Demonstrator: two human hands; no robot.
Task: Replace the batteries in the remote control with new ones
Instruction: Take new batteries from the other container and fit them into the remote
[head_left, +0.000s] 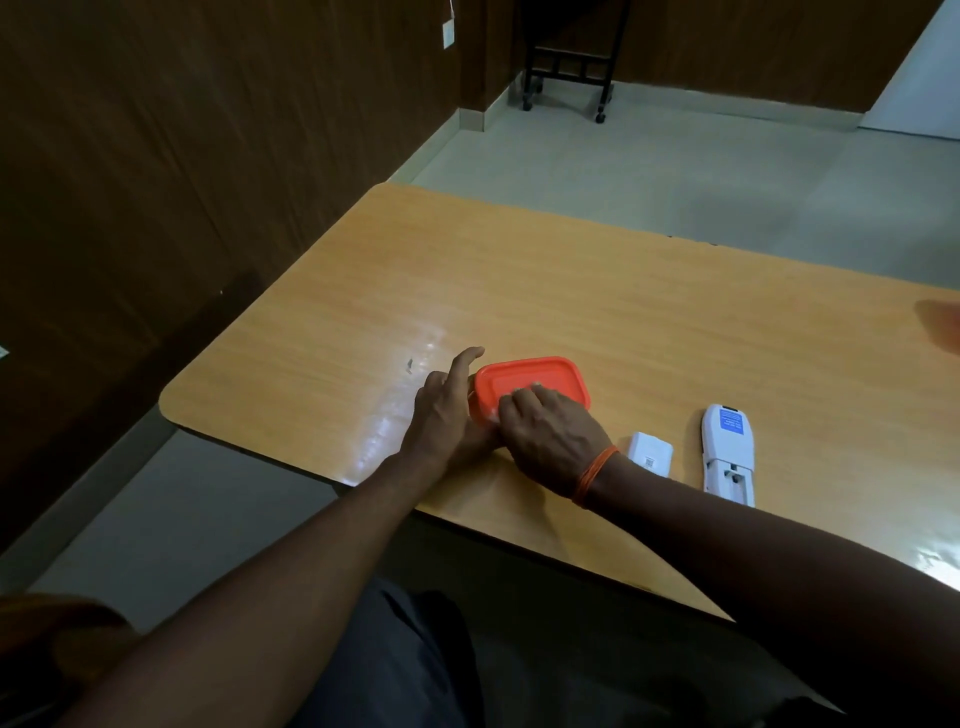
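Dark wood-panelled walls (208, 130) close in a room with a pale floor (675, 156), and a black wheeled stand (566, 57) waits at the far end. A light wooden table (571, 291) with rounded corners fills the middle of the view.

Both forearms reach over its near edge to an orange box (566, 382) with its lid on. The left hand (441, 415) lies against the box's left side with the index finger stretched out straight. Its other fingers are hidden, so I cannot tell whether they clasp the box. The right hand (550, 436) sits on top, fingers curled over the lid's near-left corner and gripping it.

To the right of the box, apart from both hands, the white remote control (727, 447) lies face down, its battery bay uncovered at the near end. The battery cover (649, 452) lies just beside the remote, between it and the right wrist. An orange thread band (595, 475) circles that wrist.
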